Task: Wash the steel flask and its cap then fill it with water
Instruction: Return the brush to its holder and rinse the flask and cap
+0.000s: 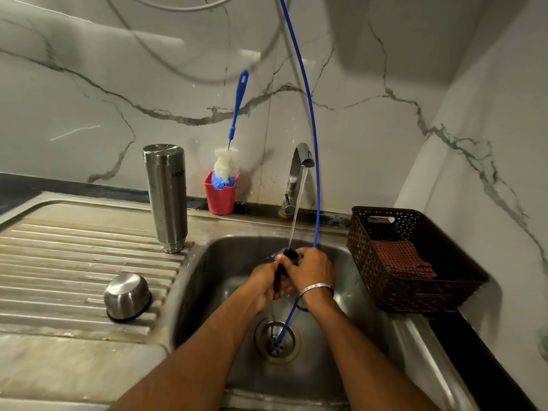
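Both hands meet over the sink basin (225, 262), directly under the stream falling from the tap (301, 161). The left hand (264, 284) and the right hand (310, 269) each have their fingers curled round a small black piece, most likely the flask's inner cap (289, 256), so each grip is closed on it, with the water landing on its top. The steel flask (166, 197) stands inverted on the draining board of the steel desk (59, 345), mouth down and long axis upright, well apart from the hands, up and to their left. That puts the left hand nearer to it. The domed steel outer cap (127, 296) sits open side down on the ribs, nearer the person than the flask and also on the left. A bottle brush (226, 164) stands in a red cup (221, 194) by the wall. A thin blue tube (308, 93) passes close to the right hand and runs down to the drain.
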